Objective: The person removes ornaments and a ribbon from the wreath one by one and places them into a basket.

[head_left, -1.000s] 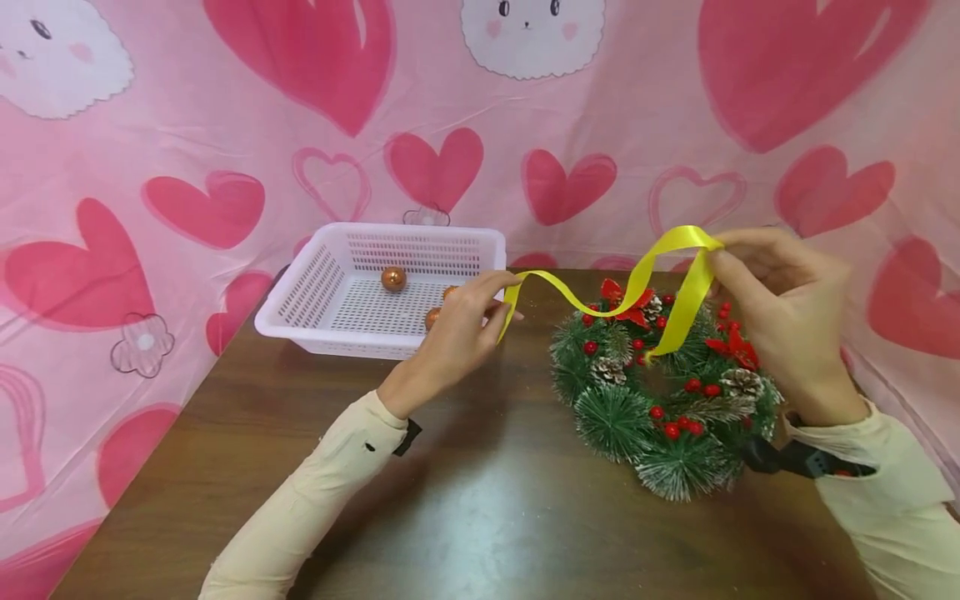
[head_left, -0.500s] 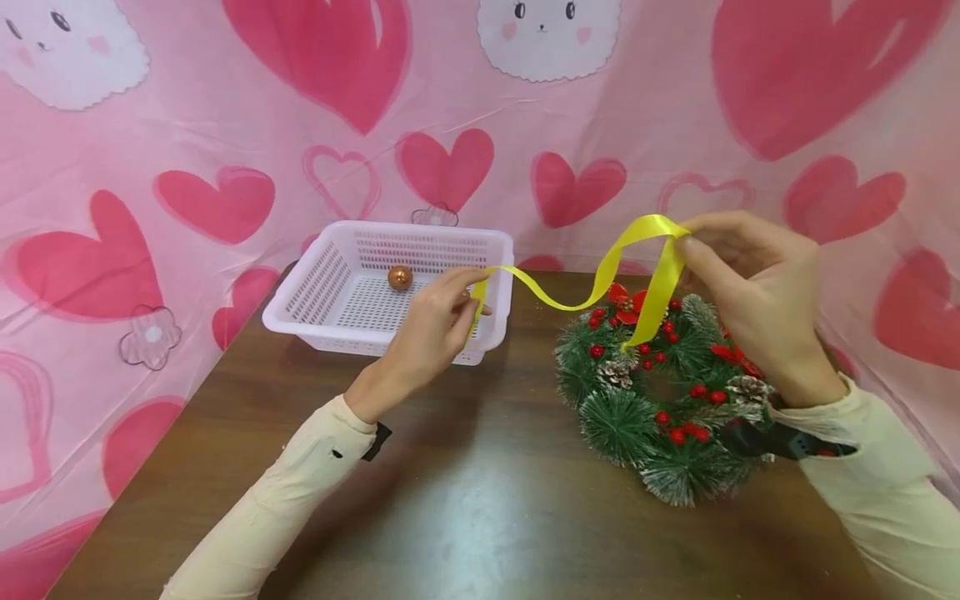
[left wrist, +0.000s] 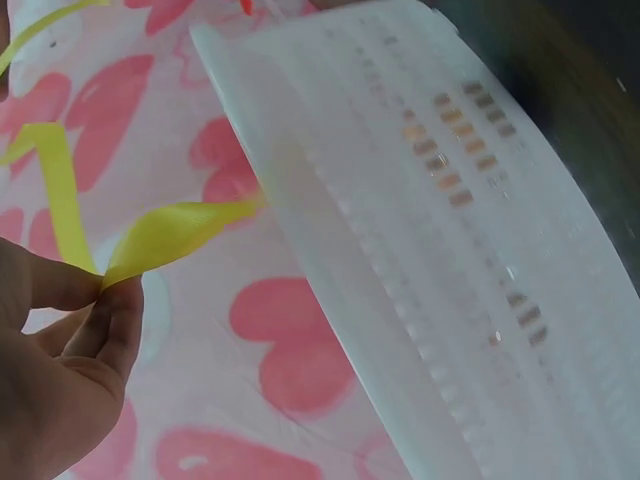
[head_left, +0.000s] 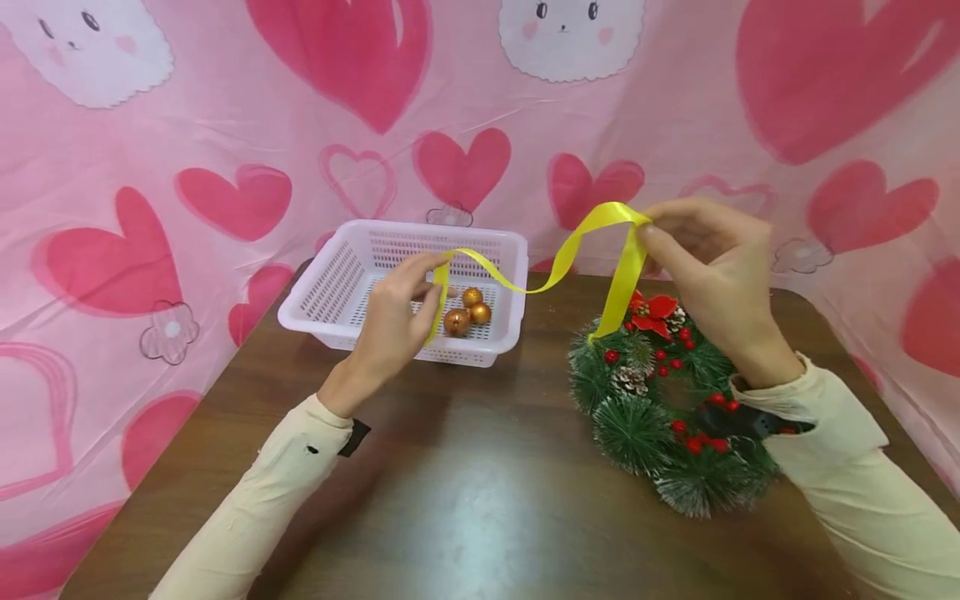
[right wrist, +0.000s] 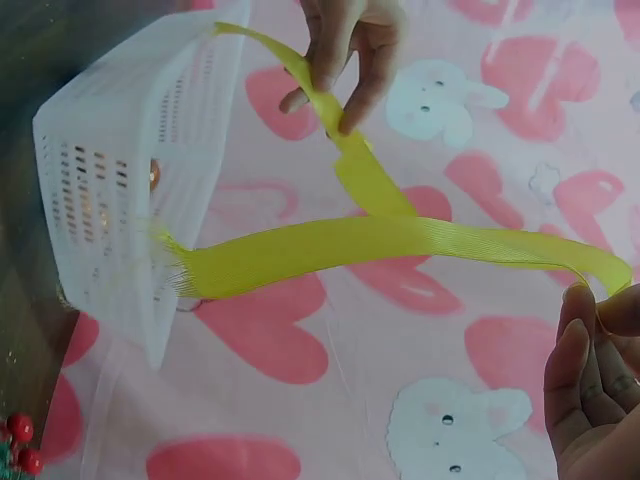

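Note:
A yellow ribbon [head_left: 558, 267] sags in a wave between my two hands, raised above the table. My left hand [head_left: 393, 312] pinches it between thumb and fingers over the basket, with a short tail hanging below. Further right, my right hand [head_left: 720, 279] pinches it near its other end, and a longer, frayed tail drops toward the wreath. In the left wrist view the thumb and fingertips press together on the ribbon [left wrist: 175, 238]. The right wrist view has the frayed end of the ribbon [right wrist: 300, 255] nearest. A green wreath [head_left: 633, 433] with red berries, pinecones and red flowers lies below my right hand.
A white perforated basket [head_left: 513, 287] stands at the back of the brown table [head_left: 465, 467], holding several copper-gold balls [head_left: 457, 322]. Behind hangs a pink cloth [head_left: 480, 108] printed with hearts. A black strap [head_left: 750, 421] circles my right wrist.
Both hands have moved left with the ribbon, still pinching it. My left hand has gone from the basket's right edge to over its middle, uncovering balls inside. The view has shifted slightly.

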`<control>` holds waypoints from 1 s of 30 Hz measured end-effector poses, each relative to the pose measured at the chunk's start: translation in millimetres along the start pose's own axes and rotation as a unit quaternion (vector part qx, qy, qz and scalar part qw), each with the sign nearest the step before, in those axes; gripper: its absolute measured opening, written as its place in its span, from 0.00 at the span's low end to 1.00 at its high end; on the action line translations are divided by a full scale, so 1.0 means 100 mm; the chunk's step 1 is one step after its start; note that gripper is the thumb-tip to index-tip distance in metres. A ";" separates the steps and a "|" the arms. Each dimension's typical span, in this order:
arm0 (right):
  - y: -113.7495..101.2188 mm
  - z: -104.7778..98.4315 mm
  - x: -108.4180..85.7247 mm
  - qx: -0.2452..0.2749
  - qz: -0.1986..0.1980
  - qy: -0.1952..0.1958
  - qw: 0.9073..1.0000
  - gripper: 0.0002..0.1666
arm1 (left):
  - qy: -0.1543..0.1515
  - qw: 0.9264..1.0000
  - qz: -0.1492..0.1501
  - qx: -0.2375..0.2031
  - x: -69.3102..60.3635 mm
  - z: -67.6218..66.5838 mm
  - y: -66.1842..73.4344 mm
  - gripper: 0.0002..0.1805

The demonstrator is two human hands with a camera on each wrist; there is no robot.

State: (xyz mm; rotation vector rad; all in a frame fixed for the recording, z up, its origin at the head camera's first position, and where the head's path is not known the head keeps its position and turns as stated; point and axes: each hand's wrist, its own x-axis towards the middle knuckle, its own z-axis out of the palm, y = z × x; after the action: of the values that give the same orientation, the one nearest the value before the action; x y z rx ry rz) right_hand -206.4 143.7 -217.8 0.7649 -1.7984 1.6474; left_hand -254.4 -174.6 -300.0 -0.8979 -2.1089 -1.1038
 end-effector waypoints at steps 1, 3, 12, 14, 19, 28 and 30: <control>0.01 0.01 0.01 0.001 0.000 -0.002 1.000 0.08 | 0.005 1.000 -0.001 0.005 0.00 -0.02 -0.02 0.20; 0.03 0.04 0.02 0.003 0.002 -0.004 1.000 0.08 | 0.010 1.000 -0.003 0.010 0.01 -0.06 -0.06 0.19; 0.09 0.23 0.15 -0.002 0.005 -0.032 0.999 0.08 | 0.019 0.998 -0.034 0.051 0.04 -0.24 -0.22 0.18; 0.10 0.29 0.20 0.008 0.018 -0.039 0.999 0.08 | 0.018 0.997 -0.044 0.056 0.05 -0.28 -0.26 0.19; 0.15 0.42 0.31 0.044 0.074 -0.057 0.995 0.08 | 0.021 0.995 -0.062 0.076 0.08 -0.37 -0.38 0.19; 0.28 0.70 0.49 0.074 0.113 -0.066 0.989 0.10 | 0.014 0.990 -0.092 0.107 0.09 -0.49 -0.69 0.20; 0.33 0.76 0.51 0.070 0.115 -0.062 0.989 0.10 | 0.012 0.989 -0.100 0.111 0.10 -0.51 -0.74 0.20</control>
State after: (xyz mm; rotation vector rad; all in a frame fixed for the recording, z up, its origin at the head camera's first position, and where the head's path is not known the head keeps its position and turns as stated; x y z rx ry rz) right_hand -267.7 69.2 -206.7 0.7585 -1.9341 1.9302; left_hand -308.0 -247.4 -301.9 -0.5761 -2.2861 -0.9464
